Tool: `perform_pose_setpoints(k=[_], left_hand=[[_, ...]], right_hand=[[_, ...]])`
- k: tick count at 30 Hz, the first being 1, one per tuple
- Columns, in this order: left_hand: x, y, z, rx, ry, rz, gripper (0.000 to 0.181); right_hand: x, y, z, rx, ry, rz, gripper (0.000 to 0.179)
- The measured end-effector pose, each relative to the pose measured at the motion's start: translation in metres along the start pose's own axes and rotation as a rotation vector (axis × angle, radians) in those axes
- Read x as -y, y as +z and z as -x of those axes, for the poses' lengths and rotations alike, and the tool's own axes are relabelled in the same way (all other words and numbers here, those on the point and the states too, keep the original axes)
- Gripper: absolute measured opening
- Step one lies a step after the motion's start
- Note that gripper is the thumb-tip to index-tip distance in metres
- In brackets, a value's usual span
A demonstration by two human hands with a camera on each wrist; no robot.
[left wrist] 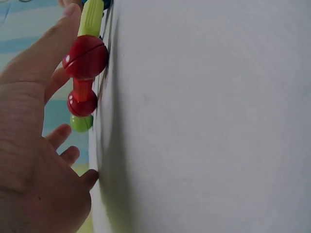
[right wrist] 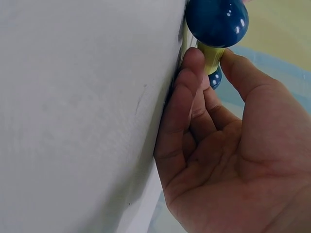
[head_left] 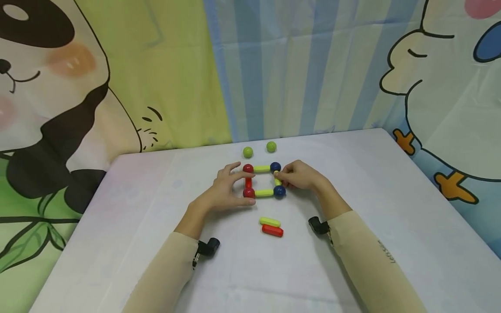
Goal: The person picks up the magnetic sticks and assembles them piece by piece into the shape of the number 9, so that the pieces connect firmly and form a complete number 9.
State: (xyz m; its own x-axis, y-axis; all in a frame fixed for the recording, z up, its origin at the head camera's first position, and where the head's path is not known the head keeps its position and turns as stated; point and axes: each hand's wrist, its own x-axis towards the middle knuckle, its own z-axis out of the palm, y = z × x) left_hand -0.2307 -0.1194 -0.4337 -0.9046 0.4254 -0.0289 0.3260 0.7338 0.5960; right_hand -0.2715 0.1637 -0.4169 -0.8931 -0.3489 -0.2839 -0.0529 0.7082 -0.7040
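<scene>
A four-sided frame of toy building rods and balls lies on the table. Two red balls (head_left: 248, 193) with a red rod (head_left: 248, 182) between them form its left side. Two blue balls (head_left: 279, 191) stand at the right corners, and yellow-green rods (head_left: 264, 193) make up the other sides. My right hand (right wrist: 218, 131) pinches the right-hand yellow-green rod (right wrist: 212, 57) between thumb and fingers, below a blue ball (right wrist: 217, 22). My left hand (head_left: 227, 189) spreads around the red side, thumb beside the near red ball (left wrist: 86, 57) and index finger over the red rod.
Two light green balls (head_left: 248, 152) sit beyond the frame, near the table's back edge. A loose yellow-green rod (head_left: 270, 222) and a loose red rod (head_left: 272, 231) lie side by side in front of it. A printed curtain (head_left: 274, 65) hangs behind the white table (head_left: 156, 195).
</scene>
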Motion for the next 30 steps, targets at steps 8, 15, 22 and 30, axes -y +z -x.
perform_pose_setpoints(k=[8,15,22,30], left_hand=[[0.016,0.005,-0.002,-0.022,0.059,0.156,0.072],[0.014,-0.002,0.002,0.03,0.011,0.181,0.069],[0.024,0.002,0.018,0.022,0.011,0.176,0.063],[0.013,0.002,-0.001,0.015,0.043,0.134,0.064]], right_hand=[[-0.003,-0.003,0.0,0.019,-0.008,-0.032,0.04],[-0.003,0.001,-0.001,0.018,-0.017,-0.105,0.039],[-0.002,0.017,0.001,0.043,-0.046,-0.186,0.036],[-0.005,-0.003,0.003,-0.007,-0.012,-0.184,0.044]])
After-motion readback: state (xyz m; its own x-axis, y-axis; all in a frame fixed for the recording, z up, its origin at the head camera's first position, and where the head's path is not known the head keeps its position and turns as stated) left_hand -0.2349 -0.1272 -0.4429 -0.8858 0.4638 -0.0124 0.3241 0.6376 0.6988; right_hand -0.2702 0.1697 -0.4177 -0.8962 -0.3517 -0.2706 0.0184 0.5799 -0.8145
